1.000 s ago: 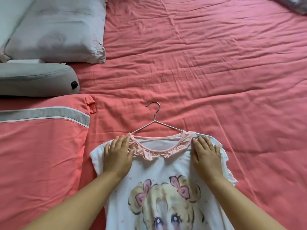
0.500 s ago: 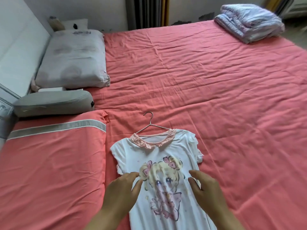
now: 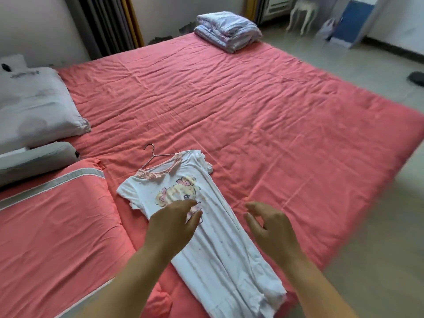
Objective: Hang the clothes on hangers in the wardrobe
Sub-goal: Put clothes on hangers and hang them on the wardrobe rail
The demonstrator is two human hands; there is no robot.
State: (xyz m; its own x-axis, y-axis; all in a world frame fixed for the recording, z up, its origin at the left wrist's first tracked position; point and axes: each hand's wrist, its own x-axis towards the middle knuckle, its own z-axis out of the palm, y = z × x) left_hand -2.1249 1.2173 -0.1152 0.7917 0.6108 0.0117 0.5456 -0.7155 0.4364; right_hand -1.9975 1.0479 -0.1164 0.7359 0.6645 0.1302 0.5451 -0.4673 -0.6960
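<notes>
while both hands hover with nothing in them, the white dress (image 3: 206, 226) lies flat on the coral bed sheet (image 3: 263, 125), threaded on a wire hanger (image 3: 152, 154) whose hook pokes out past the pink collar, beyond the fingertips. left hand (image 3: 172, 223): fingers loosely extended, over the cartoon print. right hand (image 3: 268, 226): fingers relaxed, slightly curled, just right of the dress, above the sheet. contact with fabric: cannot tell. folded blanket (image 3: 227, 31) far ahead; grey pillow (image 3: 36, 106) far left of the left hand.
</notes>
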